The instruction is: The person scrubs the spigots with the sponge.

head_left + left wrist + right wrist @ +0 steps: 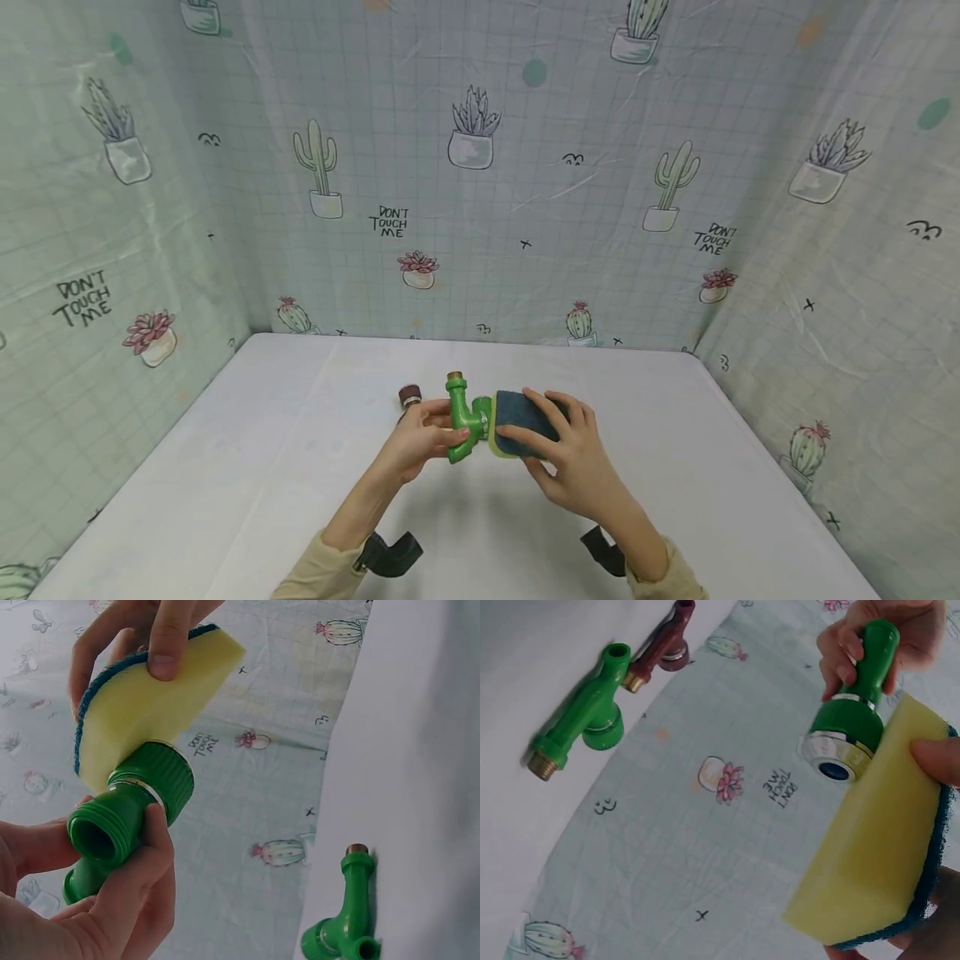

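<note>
Two sets of fingers clamped: left hand [422,435] on green tap [124,814], right hand [573,458] on sponge [146,705]; ideally, press evenly, rotating the tap slowly

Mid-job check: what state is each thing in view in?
Held tap: gripped in left hand, off the table, threaded mouth uncapped.
Sponge: gripped in right hand, yellow side against held tap; wet or dry, can't tell.
Other green tap: lying on the table, brass end uncapped.
Red tap: lying on the table, brass end uncapped.
</note>
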